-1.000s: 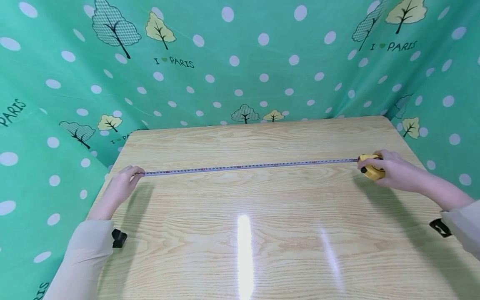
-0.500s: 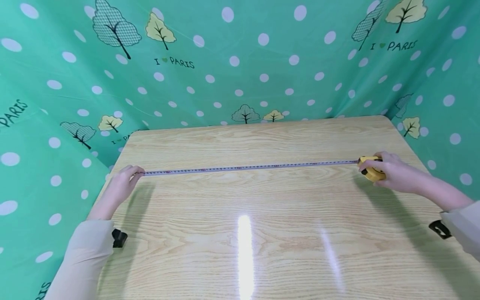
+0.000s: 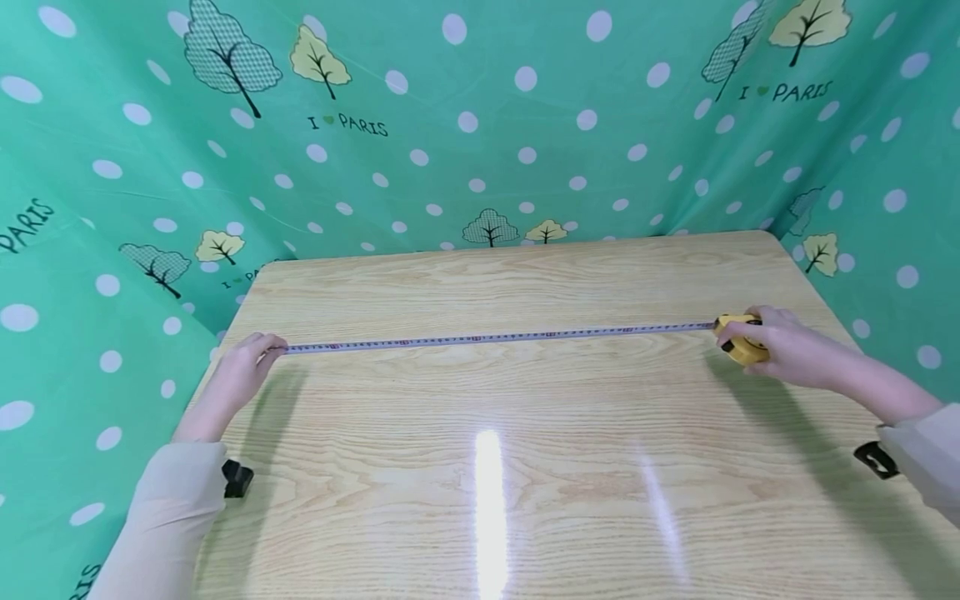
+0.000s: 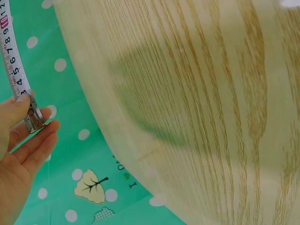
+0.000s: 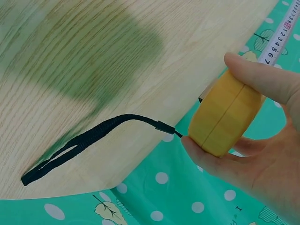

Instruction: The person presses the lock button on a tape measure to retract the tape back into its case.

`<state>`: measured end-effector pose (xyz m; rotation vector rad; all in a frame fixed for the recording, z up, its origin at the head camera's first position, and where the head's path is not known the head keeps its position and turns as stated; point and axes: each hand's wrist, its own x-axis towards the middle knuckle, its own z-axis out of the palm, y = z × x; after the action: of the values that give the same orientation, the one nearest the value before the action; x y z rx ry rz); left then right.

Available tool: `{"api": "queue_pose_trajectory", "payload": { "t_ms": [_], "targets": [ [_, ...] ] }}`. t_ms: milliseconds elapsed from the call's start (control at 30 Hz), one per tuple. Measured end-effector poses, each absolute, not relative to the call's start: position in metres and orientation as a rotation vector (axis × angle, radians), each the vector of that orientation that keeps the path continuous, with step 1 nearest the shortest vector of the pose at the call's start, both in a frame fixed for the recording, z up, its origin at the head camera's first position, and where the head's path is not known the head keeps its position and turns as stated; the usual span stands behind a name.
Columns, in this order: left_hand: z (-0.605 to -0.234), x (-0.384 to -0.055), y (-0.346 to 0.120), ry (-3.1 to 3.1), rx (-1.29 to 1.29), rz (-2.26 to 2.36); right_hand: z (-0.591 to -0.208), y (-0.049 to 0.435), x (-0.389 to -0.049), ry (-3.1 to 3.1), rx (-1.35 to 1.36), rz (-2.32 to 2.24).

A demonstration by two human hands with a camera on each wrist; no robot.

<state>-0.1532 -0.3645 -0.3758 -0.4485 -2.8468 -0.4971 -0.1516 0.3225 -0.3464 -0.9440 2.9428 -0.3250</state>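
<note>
A tape measure is stretched across the table, its white blade [image 3: 480, 338] running nearly straight from one hand to the other. My left hand [image 3: 243, 373] pinches the blade's end between thumb and fingers; the metal end hook [image 4: 36, 124] shows in the left wrist view. On the other side my right hand [image 3: 791, 348] grips the yellow tape measure case [image 3: 742, 339], thumb on top and fingers beneath. From the case hangs a black wrist strap [image 5: 98, 133] in the right wrist view. Shadows under both hands suggest that the tape is held above the tabletop.
The light wood table [image 3: 420, 467] stretches below both hands, with a bright light reflection [image 3: 490, 508] near its front middle. A green dotted cloth [image 3: 480, 125] hangs behind and at both sides. Black wrist-camera mounts [image 3: 237, 478] sit at the sleeves.
Both hands and the stretched tape stay almost in place. The right hand and case have sunk very slightly in the head view.
</note>
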Motion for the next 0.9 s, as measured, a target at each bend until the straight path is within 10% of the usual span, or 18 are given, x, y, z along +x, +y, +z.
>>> {"api": "queue_pose_trajectory", "payload": {
  "t_ms": [900],
  "targets": [
    [-0.372,-0.159,-0.349,-2.897,-0.445,-0.547,-0.345,0.306,-0.153,2.946,-1.028,-0.337]
  ]
}}
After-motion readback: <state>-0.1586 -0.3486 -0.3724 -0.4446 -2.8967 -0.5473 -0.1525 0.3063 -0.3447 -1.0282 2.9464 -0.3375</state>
